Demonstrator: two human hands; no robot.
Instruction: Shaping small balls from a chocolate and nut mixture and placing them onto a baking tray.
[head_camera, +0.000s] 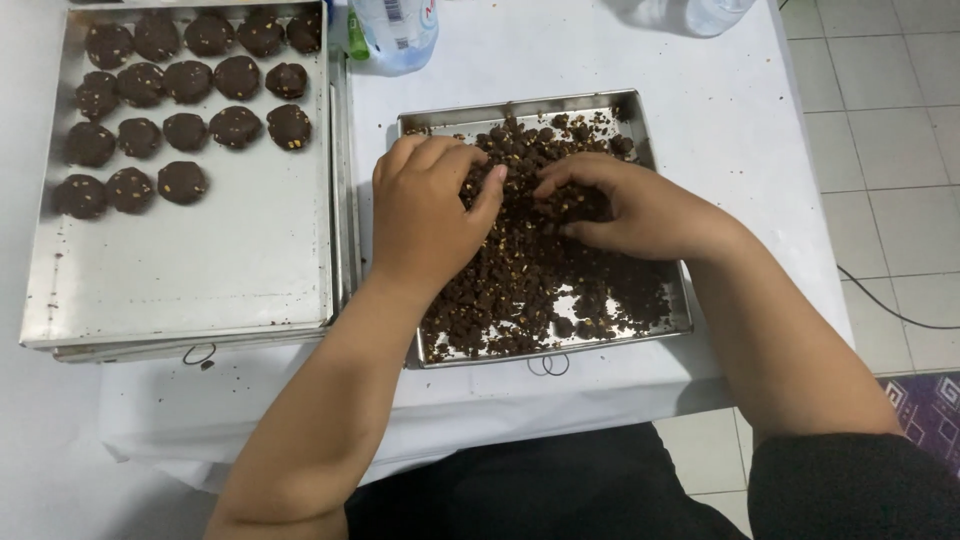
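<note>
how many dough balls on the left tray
17 dough balls on the left tray: five in the top row, five in the second, four in the third, three in the fourth. Top ones are partly cropped.

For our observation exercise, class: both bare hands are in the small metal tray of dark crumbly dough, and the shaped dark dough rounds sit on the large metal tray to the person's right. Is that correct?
Not quite. The head view shows the shaped dark dough rounds on the large metal tray to the person's left, not right. Both the left hand and right hand are indeed in the small metal tray of dark crumbly dough.

Shiny metal tray (660, 322), crumbly matt dough (520, 270)
</note>
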